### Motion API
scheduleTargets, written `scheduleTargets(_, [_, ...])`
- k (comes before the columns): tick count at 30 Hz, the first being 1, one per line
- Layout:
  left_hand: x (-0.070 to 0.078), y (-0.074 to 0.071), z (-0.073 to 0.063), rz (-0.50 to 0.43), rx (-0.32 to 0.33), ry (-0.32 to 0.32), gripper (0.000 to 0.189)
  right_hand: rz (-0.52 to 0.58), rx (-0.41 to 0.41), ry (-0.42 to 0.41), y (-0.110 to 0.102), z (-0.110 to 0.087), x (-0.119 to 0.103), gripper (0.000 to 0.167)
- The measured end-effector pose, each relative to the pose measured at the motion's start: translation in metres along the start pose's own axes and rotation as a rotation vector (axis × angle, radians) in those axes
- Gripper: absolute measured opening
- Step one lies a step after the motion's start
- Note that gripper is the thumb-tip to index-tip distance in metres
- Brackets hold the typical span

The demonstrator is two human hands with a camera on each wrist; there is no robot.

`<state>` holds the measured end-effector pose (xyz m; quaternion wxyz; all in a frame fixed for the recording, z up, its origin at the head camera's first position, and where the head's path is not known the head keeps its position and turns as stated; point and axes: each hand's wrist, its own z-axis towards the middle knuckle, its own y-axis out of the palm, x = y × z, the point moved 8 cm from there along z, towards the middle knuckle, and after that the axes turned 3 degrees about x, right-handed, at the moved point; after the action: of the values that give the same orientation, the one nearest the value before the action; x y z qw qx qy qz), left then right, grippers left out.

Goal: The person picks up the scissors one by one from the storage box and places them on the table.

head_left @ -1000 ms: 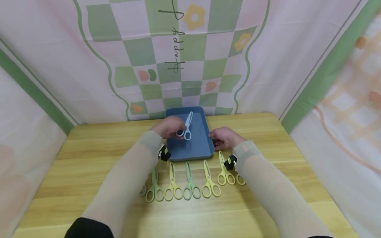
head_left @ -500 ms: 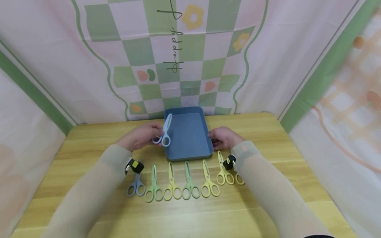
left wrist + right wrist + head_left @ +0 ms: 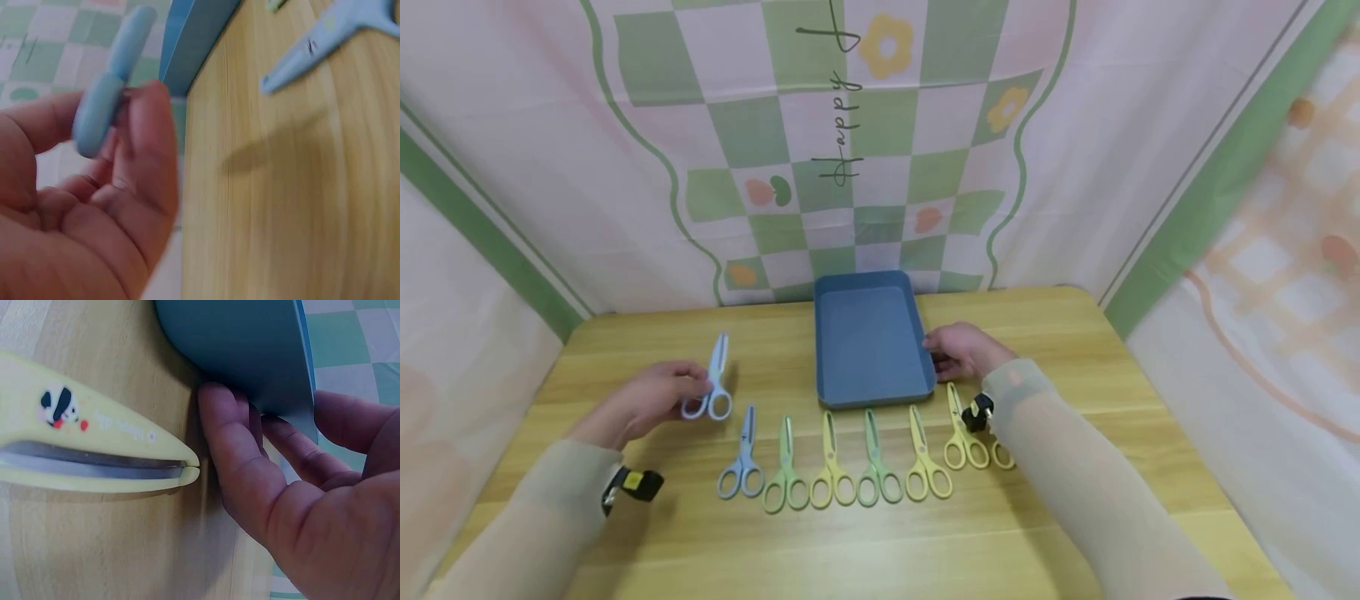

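Over the table's left part, my left hand [image 3: 658, 398] holds a pair of light blue scissors [image 3: 718, 367] by the handles, blades pointing up and away. In the left wrist view the scissors' handle [image 3: 100, 115] sits between thumb and fingers, slightly blurred. My right hand [image 3: 964, 350] grips the right wall of the blue-grey tray [image 3: 871, 342]. The right wrist view has the thumb at the rim and curled fingers against the outer wall of the tray [image 3: 244, 350]. Nothing lies in the tray.
Before the tray runs a row of scissors: blue [image 3: 748, 442], green [image 3: 786, 454], yellow [image 3: 831, 450], green [image 3: 872, 442], and yellow ones [image 3: 920, 437] to the right. The rightmost is mostly hidden by my right arm. A patterned curtain [image 3: 820, 125] hangs behind the wooden table [image 3: 820, 550].
My left hand has carried the light blue scissors left and nearer to me, from over the tray to past its left side. The right hand has stayed at the tray.
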<state>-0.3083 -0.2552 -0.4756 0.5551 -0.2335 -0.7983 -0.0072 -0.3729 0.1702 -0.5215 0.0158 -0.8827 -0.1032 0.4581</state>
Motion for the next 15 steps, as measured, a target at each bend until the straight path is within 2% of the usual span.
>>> scheduleTargets(4, [-0.015, -0.015, -0.018, 0.078, 0.048, -0.026, 0.023, -0.004, -0.002, -0.003, 0.000, 0.000, 0.000, 0.043])
scheduleTargets(8, [-0.029, -0.022, -0.029, 0.128, 0.074, -0.061, 0.018, -0.005, -0.012, -0.007, 0.001, 0.000, 0.000, 0.046])
scheduleTargets(15, [-0.050, -0.019, -0.032, 0.154, 0.054, -0.100, 0.012, -0.007, -0.007, -0.010, 0.000, 0.002, 0.001, 0.044])
